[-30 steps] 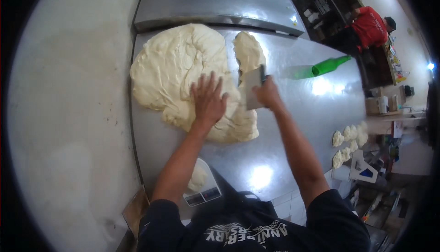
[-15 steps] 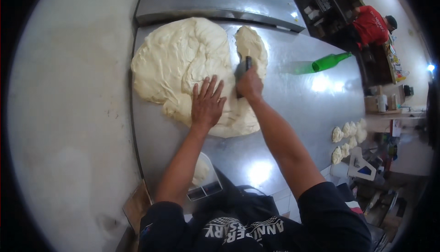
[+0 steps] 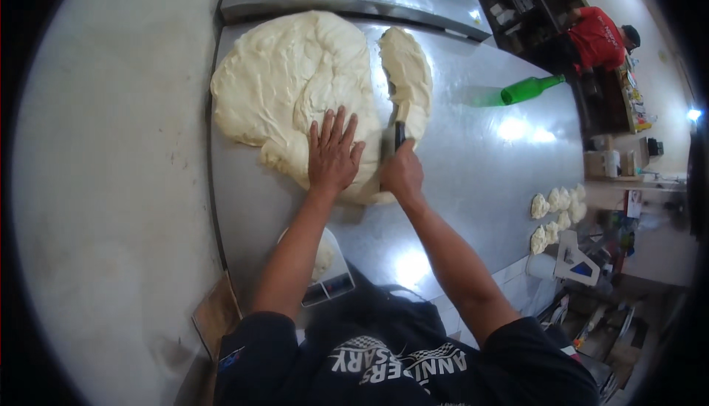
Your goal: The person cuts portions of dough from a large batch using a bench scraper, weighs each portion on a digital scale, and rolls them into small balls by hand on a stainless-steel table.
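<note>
A large mass of pale dough (image 3: 273, 81) covers the back left of the steel table (image 3: 480, 177). My left hand (image 3: 332, 153) lies open on it, fingers apart. My right hand (image 3: 401, 173) grips a metal scraper (image 3: 399, 131) by its dark handle, pressed at the right side of the mass where a long strip of dough (image 3: 405, 66) runs alongside, parted from it at the far end. Whether the near end is still joined is unclear. Partly under my left forearm, a white scale (image 3: 334, 262) holds a lump of dough.
A green bottle (image 3: 524, 92) lies to the right. Several small dough lumps (image 3: 554, 206) sit at the right end, beside a white machine (image 3: 576, 262). A person in a red top (image 3: 594, 36) is at a far counter. A plain wall (image 3: 103, 147) borders the left.
My right hand with the scraper moved left onto the dough, then down toward me along the cut, and the strip reads narrower at the near end. The view shifted, raising everything in the picture.
</note>
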A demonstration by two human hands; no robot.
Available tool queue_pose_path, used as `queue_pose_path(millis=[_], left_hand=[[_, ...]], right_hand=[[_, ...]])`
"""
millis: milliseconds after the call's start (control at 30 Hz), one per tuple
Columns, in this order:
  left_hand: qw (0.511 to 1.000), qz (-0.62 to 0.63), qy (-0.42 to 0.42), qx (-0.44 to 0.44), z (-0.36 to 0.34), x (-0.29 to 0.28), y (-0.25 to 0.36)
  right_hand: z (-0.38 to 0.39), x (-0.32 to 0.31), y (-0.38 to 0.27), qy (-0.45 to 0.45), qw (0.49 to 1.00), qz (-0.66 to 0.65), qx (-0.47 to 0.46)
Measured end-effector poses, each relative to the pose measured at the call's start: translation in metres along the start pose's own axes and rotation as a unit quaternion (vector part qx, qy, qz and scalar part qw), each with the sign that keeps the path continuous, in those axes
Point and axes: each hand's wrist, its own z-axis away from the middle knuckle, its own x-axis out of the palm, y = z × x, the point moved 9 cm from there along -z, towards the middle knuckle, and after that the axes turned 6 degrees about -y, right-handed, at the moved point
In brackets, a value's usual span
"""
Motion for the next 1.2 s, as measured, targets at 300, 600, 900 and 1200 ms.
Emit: queue_pose_path(millis=[300, 600, 900, 1200], left_hand=[[1.000, 0.016, -0.010, 0.003, 0.014, -0.005, -0.007], [1.000, 0.004, 0.012, -0.014, 0.027, -0.004, -0.011], [1.000, -0.006, 0.015, -0.024, 0.027, -0.005, -0.001], [0.998, 0.036, 0.001, -0.058, 0.029, 0.000, 0.001]], right_hand=[[-0.044, 0.002, -0.023, 0.051, 0.996, 0.048, -0.062], [-0.027, -0.085, 0.062, 0.083, 0.995, 0.040, -0.040], [0.077, 0.007, 0.035, 0.006, 0.996, 0.043, -0.077], [-0.019, -0.020, 0.050, -0.007, 0.995, 0.041, -0.086]])
